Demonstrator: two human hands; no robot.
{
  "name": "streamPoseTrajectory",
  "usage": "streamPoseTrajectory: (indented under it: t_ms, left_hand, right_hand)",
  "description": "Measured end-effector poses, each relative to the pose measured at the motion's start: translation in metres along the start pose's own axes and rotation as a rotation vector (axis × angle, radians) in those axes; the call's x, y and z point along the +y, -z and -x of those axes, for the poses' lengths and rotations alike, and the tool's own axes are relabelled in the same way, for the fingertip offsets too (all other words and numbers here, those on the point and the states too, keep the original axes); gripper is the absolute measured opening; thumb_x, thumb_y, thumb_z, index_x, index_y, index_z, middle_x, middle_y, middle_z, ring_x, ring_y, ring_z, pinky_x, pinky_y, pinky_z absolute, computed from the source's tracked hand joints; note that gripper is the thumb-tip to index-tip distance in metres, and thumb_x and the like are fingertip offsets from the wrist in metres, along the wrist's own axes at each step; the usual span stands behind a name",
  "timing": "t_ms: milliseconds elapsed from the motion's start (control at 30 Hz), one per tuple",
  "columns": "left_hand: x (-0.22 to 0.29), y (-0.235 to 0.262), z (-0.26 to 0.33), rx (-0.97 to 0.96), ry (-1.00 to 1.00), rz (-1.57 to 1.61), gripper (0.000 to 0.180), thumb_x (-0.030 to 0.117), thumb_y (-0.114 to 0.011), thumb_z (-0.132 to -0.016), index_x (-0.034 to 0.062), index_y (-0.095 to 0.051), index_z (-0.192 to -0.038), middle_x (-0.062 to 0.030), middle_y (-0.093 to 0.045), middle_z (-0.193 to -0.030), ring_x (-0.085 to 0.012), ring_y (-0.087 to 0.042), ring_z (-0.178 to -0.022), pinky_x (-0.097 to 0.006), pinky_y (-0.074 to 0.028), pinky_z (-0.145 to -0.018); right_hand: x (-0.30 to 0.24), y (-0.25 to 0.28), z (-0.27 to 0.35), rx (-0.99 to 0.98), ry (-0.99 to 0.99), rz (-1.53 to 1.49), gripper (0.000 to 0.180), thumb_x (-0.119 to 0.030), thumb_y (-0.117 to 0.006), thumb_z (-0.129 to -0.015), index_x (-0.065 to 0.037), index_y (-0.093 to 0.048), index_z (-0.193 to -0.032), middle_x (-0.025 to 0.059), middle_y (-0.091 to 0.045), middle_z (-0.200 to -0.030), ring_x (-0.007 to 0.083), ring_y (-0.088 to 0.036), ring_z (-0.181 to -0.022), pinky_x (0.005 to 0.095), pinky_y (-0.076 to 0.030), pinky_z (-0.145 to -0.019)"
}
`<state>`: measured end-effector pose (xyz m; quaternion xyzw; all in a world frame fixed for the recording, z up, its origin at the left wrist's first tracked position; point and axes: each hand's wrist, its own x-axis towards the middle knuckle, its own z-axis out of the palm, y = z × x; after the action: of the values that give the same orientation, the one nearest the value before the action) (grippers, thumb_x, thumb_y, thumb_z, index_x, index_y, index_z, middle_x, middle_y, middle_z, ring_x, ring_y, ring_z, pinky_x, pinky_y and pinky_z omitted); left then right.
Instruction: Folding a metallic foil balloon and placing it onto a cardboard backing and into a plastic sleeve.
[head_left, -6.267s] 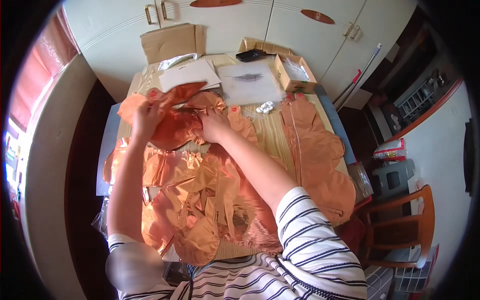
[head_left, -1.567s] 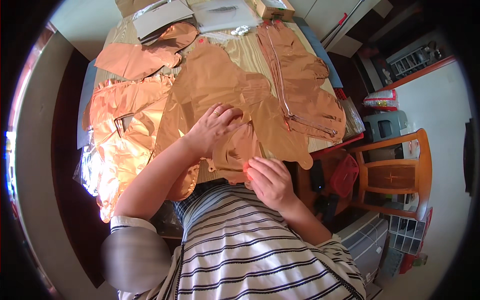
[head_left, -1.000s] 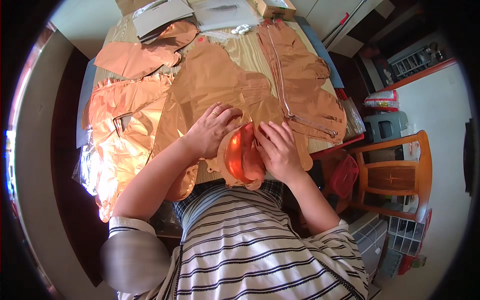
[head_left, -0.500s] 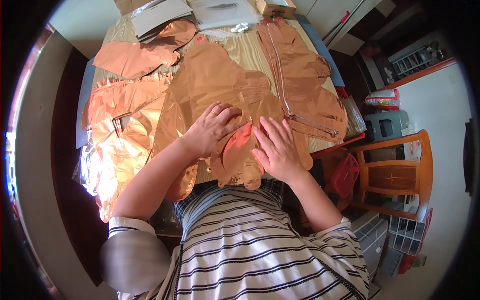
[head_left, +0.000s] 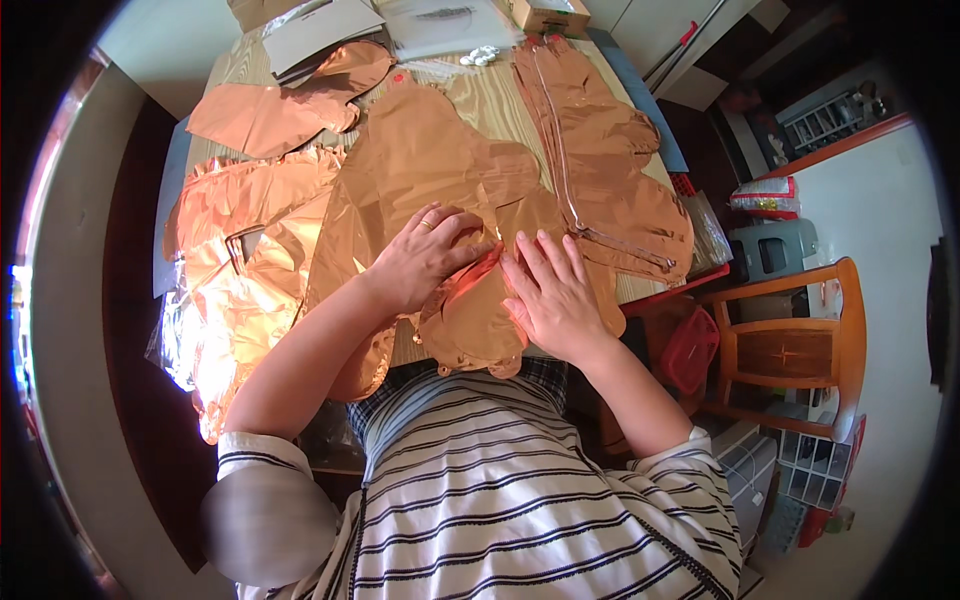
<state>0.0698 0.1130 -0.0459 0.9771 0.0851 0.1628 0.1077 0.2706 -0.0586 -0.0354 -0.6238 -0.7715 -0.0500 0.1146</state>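
Both hands lay flat, fingers spread, gripping nothing: left hand [head_left: 430, 255] and right hand [head_left: 552, 295] pressed a deflated copper foil balloon [head_left: 470, 320] against the surface's [head_left: 480, 100] near edge, seemingly flattening it. More foil balloons [head_left: 600, 160] were spread around.

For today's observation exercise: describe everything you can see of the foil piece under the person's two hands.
The foil piece is shiny copper-orange, flat and deflated, with a scalloped lower edge hanging past the table's near edge. It lies on a larger foil sheet. The left hand and right hand press it flat, palms down.
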Motion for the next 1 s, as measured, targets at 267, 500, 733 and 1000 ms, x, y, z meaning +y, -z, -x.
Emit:
streamPoseTrajectory:
  t_ms: [267, 500, 733, 1000]
  left_hand:
    - [0.013, 0.021, -0.015, 0.206, -0.084, 0.340, 0.036, 0.009, -0.065, -0.089, 0.0022, -0.066, -0.124, -0.0152, -0.067, -0.122, -0.0392, -0.059, -0.119, -0.049, -0.042, -0.108]
    - [0.027, -0.006, -0.009, 0.060, -0.034, 0.124, 0.039, 0.015, -0.064, -0.095, 0.0057, -0.060, -0.133, -0.0128, -0.066, -0.130, -0.0325, -0.058, -0.126, -0.053, -0.036, -0.115]
    - [0.024, -0.008, -0.005, 0.073, -0.019, 0.203, 0.036, 0.015, -0.064, -0.096, 0.0071, -0.064, -0.131, -0.0088, -0.065, -0.135, -0.0314, -0.057, -0.127, -0.053, -0.037, -0.114]
    - [0.025, -0.004, -0.006, 0.056, -0.010, 0.202, 0.037, 0.016, -0.064, -0.095, 0.0076, -0.065, -0.131, -0.0081, -0.064, -0.137, -0.0302, -0.056, -0.129, -0.052, -0.037, -0.114]
  right_hand:
    - [-0.004, 0.007, -0.004, -0.061, -0.027, 0.003, 0.058, -0.035, -0.068, -0.091, -0.003, -0.057, -0.137, 0.0248, -0.049, -0.146, 0.0439, -0.041, -0.140, 0.0600, -0.024, -0.119]
    - [-0.001, 0.000, 0.001, -0.041, -0.046, 0.006, 0.050, -0.034, -0.067, -0.092, -0.010, -0.061, -0.136, 0.0204, -0.045, -0.151, 0.0414, -0.038, -0.142, 0.0589, -0.024, -0.120]
    - [0.006, 0.012, 0.029, 0.020, 0.123, -0.123, 0.056, -0.029, -0.072, -0.086, -0.005, -0.060, -0.135, 0.0194, -0.052, -0.144, 0.0385, -0.044, -0.138, 0.0586, -0.028, -0.119]
    - [-0.002, 0.005, 0.035, 0.249, 0.272, -0.076, 0.026, -0.013, -0.064, -0.089, 0.001, -0.069, -0.110, 0.0139, -0.070, -0.117, 0.0296, -0.065, -0.115, 0.0452, -0.046, -0.108]
